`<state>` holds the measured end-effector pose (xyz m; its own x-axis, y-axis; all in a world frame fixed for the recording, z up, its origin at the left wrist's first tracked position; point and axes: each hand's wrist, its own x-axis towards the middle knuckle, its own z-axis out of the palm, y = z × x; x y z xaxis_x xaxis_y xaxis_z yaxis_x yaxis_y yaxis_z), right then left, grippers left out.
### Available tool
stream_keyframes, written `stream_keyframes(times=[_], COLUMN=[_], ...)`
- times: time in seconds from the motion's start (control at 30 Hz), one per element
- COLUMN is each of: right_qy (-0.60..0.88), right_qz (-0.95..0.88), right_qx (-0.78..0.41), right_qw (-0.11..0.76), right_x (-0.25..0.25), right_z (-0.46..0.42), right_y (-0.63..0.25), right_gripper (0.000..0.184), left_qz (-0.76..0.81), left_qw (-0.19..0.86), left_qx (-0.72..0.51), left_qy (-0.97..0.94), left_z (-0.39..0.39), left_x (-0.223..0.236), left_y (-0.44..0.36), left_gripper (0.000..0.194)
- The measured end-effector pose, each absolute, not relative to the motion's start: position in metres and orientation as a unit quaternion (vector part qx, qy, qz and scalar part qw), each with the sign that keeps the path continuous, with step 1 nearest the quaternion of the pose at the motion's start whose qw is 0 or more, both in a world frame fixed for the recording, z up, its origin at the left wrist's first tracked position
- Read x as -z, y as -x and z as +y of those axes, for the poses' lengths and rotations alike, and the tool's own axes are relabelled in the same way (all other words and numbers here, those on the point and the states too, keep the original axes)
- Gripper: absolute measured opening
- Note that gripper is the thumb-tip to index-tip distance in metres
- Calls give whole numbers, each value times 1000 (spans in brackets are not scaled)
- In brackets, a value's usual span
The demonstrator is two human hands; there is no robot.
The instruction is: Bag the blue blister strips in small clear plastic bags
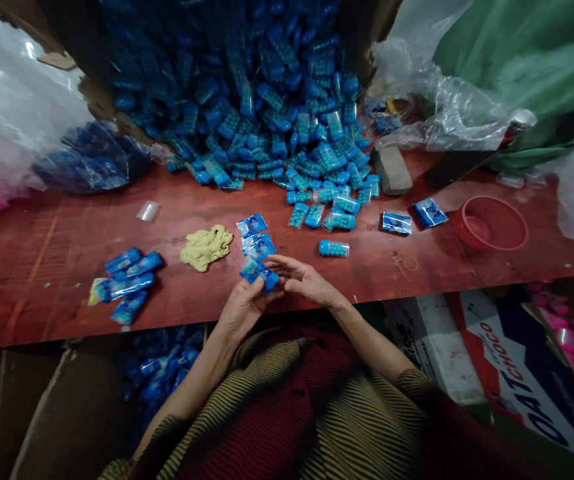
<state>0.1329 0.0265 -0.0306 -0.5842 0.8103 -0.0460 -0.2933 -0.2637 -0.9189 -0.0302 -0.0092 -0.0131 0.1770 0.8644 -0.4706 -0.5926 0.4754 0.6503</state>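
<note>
My left hand (243, 308) is closed around a blue printed packet (261, 275), thumb on top, just over the table's front edge. On the packet's other side is my right hand (311, 283), its fingers curled in against the right end; the fingertips are partly hidden. Just beyond the packet lie flat blue printed sleeves (259, 246) in a short column. A small clear bottle of blue balls with a blue cap (334, 249) rests alone to the right. Several wrapped blue packets (129, 285) are heaped at the left.
A large pile of capped blue bottles (267, 127) spills from a box at the back. Yellow crumpled cloth (207, 247), a grey block (391, 171), two blue stacks of sleeves (396, 223) and a red basket (491, 223) stand on the red table (41, 247). Below are cartons (511, 373).
</note>
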Motion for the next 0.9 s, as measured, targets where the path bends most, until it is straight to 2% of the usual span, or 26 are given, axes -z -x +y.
stream_keyframes(times=[0.2,0.3,0.4,0.47,0.57,0.63,0.8,0.9], right_qy=[403,455,483,503,517,509,489,508], right_qz=[-516,-581,-690,-759,-822,-843,-860,-848], right_qx=[-642,-549,-422,-324,-199,-149,-141,-141], right_qw=[399,393,336,257,133,85,46,55], right_x=[37,40,42,43,47,50,54,52], right_z=[39,45,53,60,68,68,59,59], right_y=[-139,-134,-120,-108,-91,-85,-91,-94], right_gripper=[39,33,31,34,43,48,52,46], left_qz=[570,712,792,788,757,741,762,775], left_qw=[514,296,44,-41,2,43,18,41], left_qx=[-582,-563,-505,-486,-461,-406,-217,-138], left_qy=[-270,-297,-341,-375,-464,-533,-609,-616], left_z=[6,8,5,1,-2,2,36,60], left_x=[-2,0,5,8,13,18,36,52], left_y=[108,152,175,171,141,119,104,110], left_gripper=[32,31,52,56,42,43,67,65])
